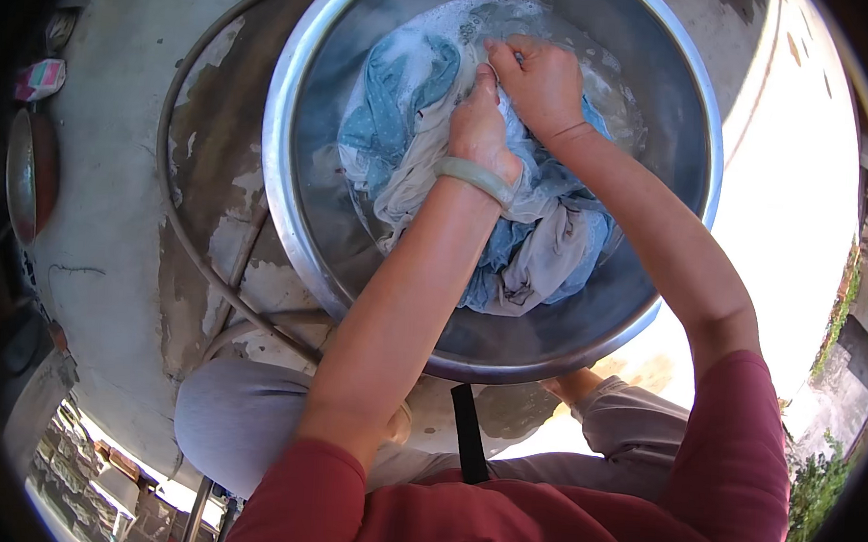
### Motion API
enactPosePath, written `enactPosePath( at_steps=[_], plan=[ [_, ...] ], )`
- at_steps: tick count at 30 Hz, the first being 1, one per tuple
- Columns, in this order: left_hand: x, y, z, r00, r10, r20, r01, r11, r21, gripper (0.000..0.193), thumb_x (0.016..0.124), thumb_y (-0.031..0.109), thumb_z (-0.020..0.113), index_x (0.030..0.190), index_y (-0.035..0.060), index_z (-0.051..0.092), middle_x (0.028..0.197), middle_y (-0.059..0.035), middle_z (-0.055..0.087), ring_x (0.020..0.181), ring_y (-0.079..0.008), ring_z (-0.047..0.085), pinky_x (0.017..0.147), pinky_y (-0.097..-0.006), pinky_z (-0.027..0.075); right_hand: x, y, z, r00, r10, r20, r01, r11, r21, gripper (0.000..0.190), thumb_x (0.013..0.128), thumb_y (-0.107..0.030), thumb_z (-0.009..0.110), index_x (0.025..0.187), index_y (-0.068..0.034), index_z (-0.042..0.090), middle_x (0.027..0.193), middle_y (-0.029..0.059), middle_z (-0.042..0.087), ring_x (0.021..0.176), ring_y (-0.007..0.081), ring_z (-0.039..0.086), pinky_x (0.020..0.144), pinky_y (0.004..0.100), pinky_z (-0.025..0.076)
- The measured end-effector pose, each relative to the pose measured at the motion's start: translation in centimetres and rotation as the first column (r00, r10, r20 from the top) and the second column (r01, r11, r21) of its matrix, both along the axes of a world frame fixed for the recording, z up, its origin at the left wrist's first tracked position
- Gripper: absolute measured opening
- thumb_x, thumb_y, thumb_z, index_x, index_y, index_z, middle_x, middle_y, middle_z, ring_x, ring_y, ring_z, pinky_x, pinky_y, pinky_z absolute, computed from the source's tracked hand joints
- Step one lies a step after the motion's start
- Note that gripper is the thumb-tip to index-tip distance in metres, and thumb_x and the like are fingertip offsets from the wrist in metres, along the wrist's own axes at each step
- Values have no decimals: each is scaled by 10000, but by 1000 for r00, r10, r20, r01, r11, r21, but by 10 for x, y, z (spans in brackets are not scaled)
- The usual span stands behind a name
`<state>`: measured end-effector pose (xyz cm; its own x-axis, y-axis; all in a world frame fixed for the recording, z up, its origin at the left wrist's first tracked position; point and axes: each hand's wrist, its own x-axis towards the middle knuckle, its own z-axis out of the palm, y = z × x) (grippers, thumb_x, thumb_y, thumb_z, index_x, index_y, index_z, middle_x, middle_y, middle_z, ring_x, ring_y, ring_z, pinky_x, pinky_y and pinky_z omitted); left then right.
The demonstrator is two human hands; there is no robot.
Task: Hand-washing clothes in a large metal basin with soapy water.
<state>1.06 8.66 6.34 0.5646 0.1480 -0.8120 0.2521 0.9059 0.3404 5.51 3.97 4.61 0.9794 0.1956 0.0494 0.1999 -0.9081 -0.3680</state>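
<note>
A wide stainless steel basin (280, 189) stands before me with soapy water (484, 20) in it. Wet cloth lies heaped in the water: a blue dotted fabric (391, 114) on the left and a whitish fabric (545, 255) nearer to me. My left hand (480, 126), with a pale green bangle (476, 176) at its wrist, grips the wet cloth near the middle of the heap. Just beyond it to the right, my right hand (538, 85) is closed in a fist on the same cloth. The cloth inside both fists is mostly hidden.
A hose (169, 132) curves over the wet concrete ground (114, 203) left of the basin. Farther left are a round metal pan (30, 176) and a pink and white packet (40, 79). My knees flank the basin's near side. Green plants (816, 497) grow at the lower right.
</note>
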Motion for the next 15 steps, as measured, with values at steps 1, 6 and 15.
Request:
enactPosePath(
  at_steps=[1,6,15],
  plan=[
    [-6,28,-29,1000,6,-4,-6,999,46,350,954,420,453,766,126,475,652,7,462,562,-138,447,516,-308,409,-14,21,8,1000,6,-4,-6,999,46,314,828,-265,626,634,-26,559,599,150,529,556,322,548,527,385,454],
    [-9,34,-63,880,80,468,105,928,-357,343,952,407,465,884,79,540,775,-14,507,685,-154,511,594,-311,451,-34,15,28,878,468,100,-477,835,273,333,829,-310,603,612,-59,584,615,132,572,573,339,574,557,411,476],
    [-27,52,-37,946,74,314,-10,979,-202,510,875,475,563,1171,62,519,1149,-110,560,1071,-235,538,896,-421,425,-45,30,38,785,588,197,-618,721,313,364,843,-352,586,664,-36,609,599,149,573,539,358,553,521,396,451]
  ],
)
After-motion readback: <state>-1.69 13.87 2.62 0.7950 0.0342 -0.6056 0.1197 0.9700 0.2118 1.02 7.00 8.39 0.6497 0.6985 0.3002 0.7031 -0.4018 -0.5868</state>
